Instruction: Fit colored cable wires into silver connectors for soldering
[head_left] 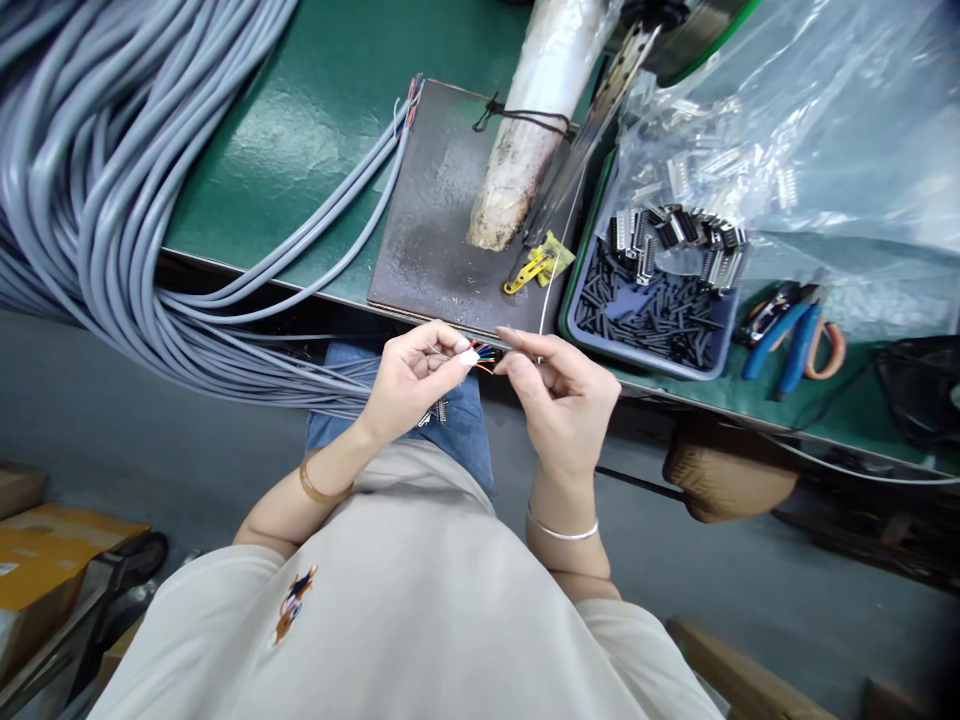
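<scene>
My left hand (416,378) is closed in a pinch around the stripped end of a cable, from which thin coloured wires (485,355) fan out to the right. Close beside those wires, my right hand (566,395) has its thumb and forefinger pressed together; whatever they hold is too small to make out. Both hands are above my lap, just in front of the table edge. Small metal connectors (435,412) on wire ends lie below my left wrist, over the jeans.
A big bundle of grey cables (97,180) drapes over the table's left side. A dark metal plate (427,200) carries a wrapped roll (517,150), a soldering iron (577,150) and a yellow clip (529,272). Rightward stand a blue tray (652,362) of black sleeves and connectors, and pliers (799,350).
</scene>
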